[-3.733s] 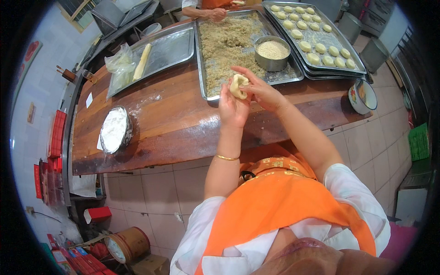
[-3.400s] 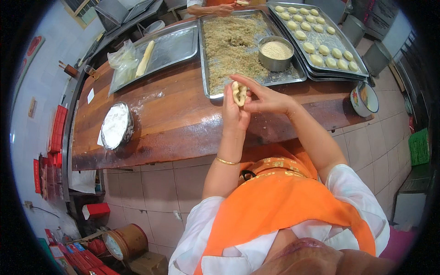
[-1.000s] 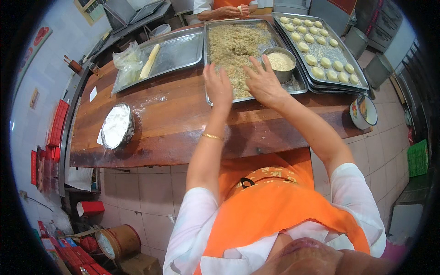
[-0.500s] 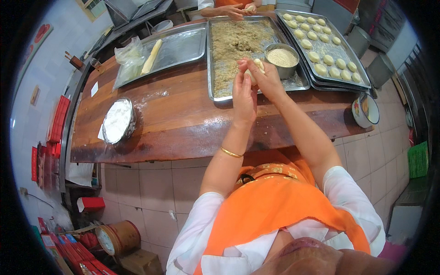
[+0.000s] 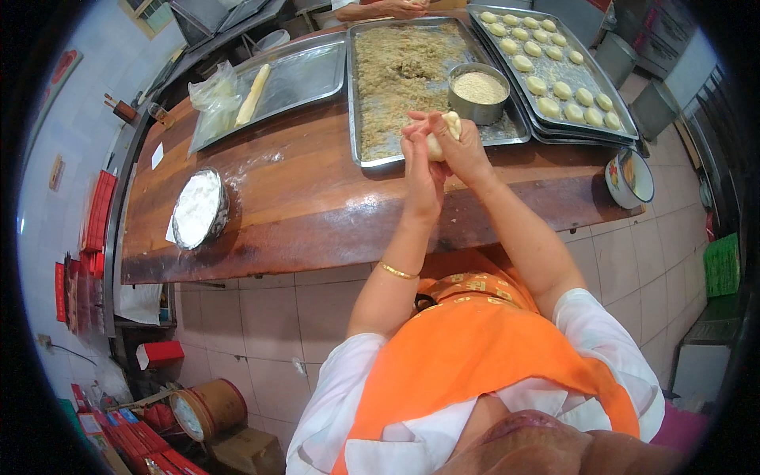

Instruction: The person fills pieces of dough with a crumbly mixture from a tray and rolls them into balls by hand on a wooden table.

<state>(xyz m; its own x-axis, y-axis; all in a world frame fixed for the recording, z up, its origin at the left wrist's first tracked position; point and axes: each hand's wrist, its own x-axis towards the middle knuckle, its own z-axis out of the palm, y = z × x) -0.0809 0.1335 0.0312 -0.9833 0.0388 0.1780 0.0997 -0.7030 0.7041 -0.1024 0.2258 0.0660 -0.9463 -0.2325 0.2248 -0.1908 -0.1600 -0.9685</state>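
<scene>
Both hands are cupped round a pale piece of dough (image 5: 435, 148) over the near edge of a tray of crumbly tan filling (image 5: 396, 67). My left hand (image 5: 423, 170) supports its left side. My right hand (image 5: 465, 152) wraps the other side, and a pinched tip of dough sticks up by its thumb. Just beyond my right hand, a round metal tin (image 5: 478, 109) of pale grains stands in the filling tray. To the right, flattened round dough pieces (image 5: 546, 107) sit in rows on the uppermost of several stacked trays (image 5: 526, 95).
On the left, a metal tray (image 5: 317, 79) carries a dough roll (image 5: 252, 96) and a plastic bag (image 5: 215, 99). A bowl of white flour (image 5: 198, 207) stands nearer me. An enamel bowl (image 5: 630, 180) sits by the table's right edge. A co-worker's hands (image 5: 404, 8) show across the table.
The view has shifted slightly, so the trays sit higher in the picture. My fingers have moved round the dough, and more of it shows between my hands.
</scene>
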